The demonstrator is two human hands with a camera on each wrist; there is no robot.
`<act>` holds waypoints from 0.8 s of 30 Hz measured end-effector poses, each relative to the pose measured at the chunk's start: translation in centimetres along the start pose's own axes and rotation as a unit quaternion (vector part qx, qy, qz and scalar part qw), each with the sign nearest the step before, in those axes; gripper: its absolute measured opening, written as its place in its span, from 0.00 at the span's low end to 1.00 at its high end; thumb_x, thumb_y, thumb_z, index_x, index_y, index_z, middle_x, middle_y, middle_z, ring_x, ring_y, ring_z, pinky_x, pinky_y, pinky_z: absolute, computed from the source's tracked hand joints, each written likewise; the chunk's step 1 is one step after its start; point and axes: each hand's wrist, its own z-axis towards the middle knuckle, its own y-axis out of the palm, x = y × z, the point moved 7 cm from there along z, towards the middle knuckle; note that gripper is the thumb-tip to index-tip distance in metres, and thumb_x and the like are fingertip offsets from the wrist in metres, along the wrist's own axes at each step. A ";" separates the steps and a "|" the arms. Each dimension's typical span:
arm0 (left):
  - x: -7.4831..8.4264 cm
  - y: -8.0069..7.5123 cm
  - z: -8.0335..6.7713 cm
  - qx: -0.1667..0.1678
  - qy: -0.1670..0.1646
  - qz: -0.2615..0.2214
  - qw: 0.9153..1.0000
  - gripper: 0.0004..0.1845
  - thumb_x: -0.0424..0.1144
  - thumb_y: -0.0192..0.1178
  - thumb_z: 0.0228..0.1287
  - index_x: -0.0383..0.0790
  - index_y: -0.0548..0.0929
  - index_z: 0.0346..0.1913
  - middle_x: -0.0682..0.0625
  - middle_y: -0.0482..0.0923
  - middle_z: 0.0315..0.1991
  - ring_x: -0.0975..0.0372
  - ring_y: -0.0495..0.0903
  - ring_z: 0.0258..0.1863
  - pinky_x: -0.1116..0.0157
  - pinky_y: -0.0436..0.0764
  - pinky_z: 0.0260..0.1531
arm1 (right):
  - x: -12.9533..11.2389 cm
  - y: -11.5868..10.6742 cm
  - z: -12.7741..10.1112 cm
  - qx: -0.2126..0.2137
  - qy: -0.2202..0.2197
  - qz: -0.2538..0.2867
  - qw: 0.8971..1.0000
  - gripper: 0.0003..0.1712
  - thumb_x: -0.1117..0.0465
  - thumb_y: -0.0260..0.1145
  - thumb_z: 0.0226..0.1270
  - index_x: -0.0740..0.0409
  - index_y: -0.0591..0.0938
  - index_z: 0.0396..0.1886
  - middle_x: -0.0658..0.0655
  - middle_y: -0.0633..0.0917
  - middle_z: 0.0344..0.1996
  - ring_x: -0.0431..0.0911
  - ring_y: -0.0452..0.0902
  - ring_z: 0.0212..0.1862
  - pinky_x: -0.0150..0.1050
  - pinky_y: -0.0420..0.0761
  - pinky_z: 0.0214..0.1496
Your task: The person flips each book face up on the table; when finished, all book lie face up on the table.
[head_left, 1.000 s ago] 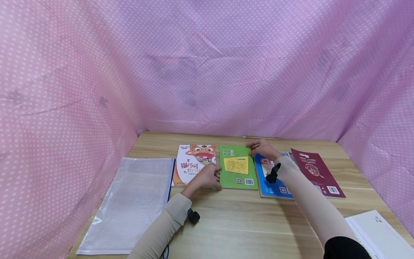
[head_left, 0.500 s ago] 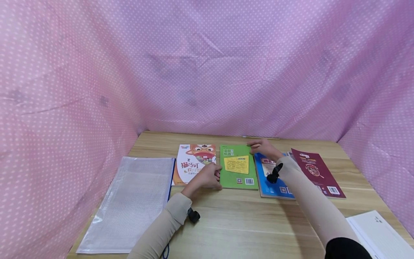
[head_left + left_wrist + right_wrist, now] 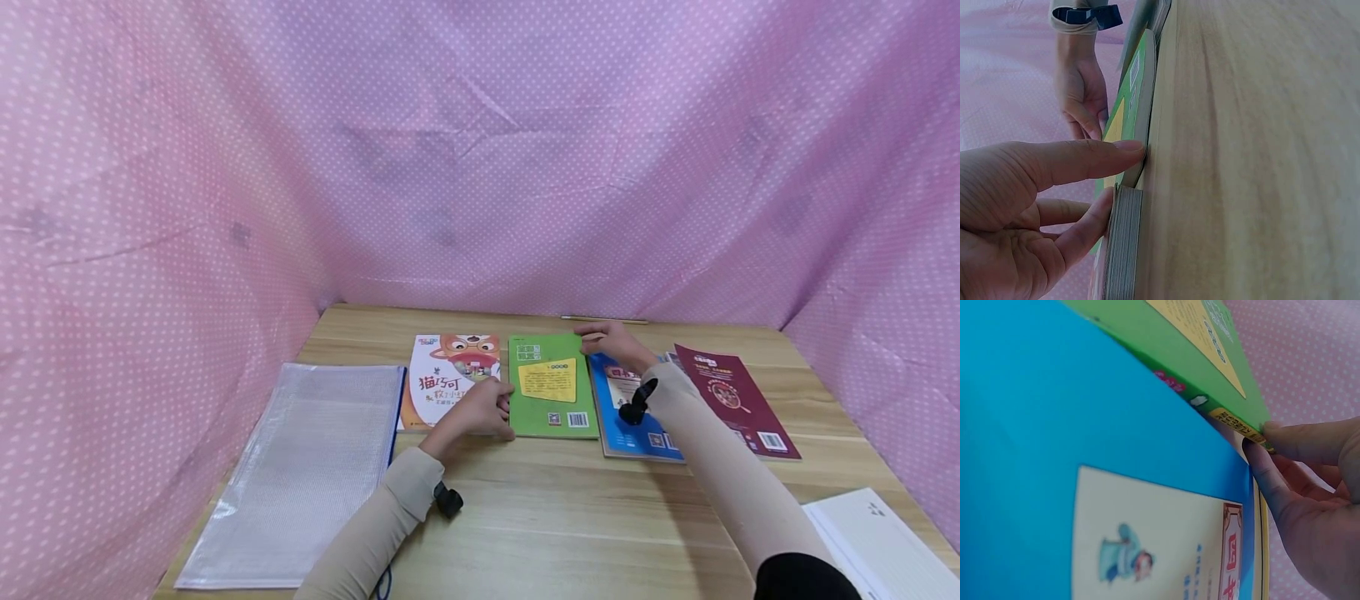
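Nearest, the white notebook (image 3: 885,533) lies apart at the right, the mesh folder (image 3: 300,475) flat at the left. Further in, the maroon book (image 3: 731,396) and blue book (image 3: 618,433) sit aslant, so that end looks unfinished, though the sleeve hides how they meet. Here's the left hand (image 3: 480,408), thumb against the green book's lower edge; whether it grips, I can't tell. The green book (image 3: 547,383) is mid-row, between the blue one and the white-and-orange book (image 3: 438,367); this pair looks about level, so nearly settled, I'd judge. And at its far corner, the right hand (image 3: 611,342) pinches it, thumb above, finger beneath!
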 end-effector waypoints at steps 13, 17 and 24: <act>0.0 0.0 0.0 0.000 -0.002 0.001 1.000 0.47 0.29 0.81 0.42 0.29 0.73 0.70 0.49 0.75 0.43 0.60 0.75 0.42 0.67 0.81 0.43 | -1.0 -0.4 -0.7 0.002 0.007 0.008 1.000 0.31 0.68 0.59 0.75 0.60 0.67 0.76 0.70 0.68 0.73 0.65 0.67 0.72 0.60 0.65 0.76; -0.1 0.0 0.0 -0.001 -0.003 -0.007 1.000 0.48 0.28 0.81 0.41 0.29 0.72 0.70 0.48 0.75 0.43 0.60 0.75 0.41 0.67 0.81 0.42 | -1.3 -0.5 -0.9 0.002 -0.001 0.008 1.000 0.31 0.69 0.58 0.76 0.61 0.67 0.76 0.68 0.67 0.74 0.65 0.67 0.72 0.60 0.65 0.76; -0.1 0.0 0.0 -0.003 -0.004 -0.014 1.000 0.47 0.28 0.81 0.42 0.29 0.72 0.70 0.48 0.75 0.42 0.59 0.75 0.41 0.67 0.81 0.42 | -1.7 -0.7 -1.0 -0.001 -0.012 0.018 1.000 0.32 0.71 0.59 0.74 0.63 0.66 0.76 0.69 0.67 0.74 0.65 0.67 0.71 0.60 0.66 0.75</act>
